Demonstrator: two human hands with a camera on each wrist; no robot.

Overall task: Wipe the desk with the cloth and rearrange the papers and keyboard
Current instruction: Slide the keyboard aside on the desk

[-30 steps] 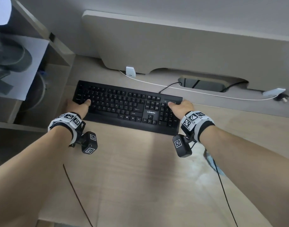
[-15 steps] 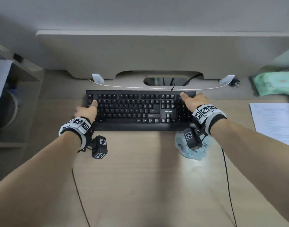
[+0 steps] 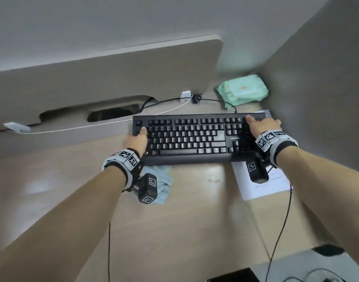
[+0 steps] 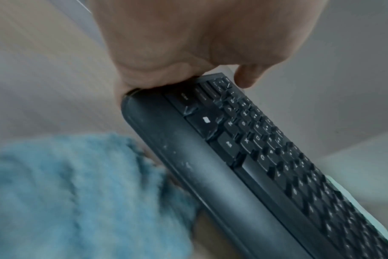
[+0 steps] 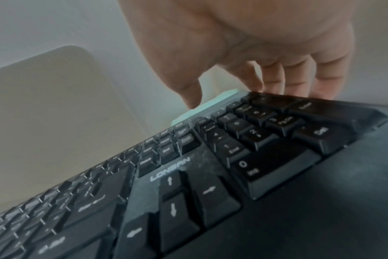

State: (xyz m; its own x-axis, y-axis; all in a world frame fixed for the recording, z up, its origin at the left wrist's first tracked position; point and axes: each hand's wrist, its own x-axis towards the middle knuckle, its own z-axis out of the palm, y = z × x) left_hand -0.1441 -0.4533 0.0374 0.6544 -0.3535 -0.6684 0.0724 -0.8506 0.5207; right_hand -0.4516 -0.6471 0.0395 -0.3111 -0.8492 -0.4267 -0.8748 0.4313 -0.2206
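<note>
Black plastic fills the middle of the head view, where the keyboard (image 3: 197, 137) is gripped at its ends by the left hand (image 3: 136, 141) and the right hand (image 3: 263, 127), presumably so it stays level while carried; compared with half a second ago it has been taken rightward, its right end now over the papers (image 3: 262, 180) and the cloth (image 3: 164, 182) now beside the left wrist. In the left wrist view, the end is clamped under the palm, thumb above the keys, cloth lying below. In the right wrist view, fingers (image 5: 297, 78) are curled over the far edge.
</note>
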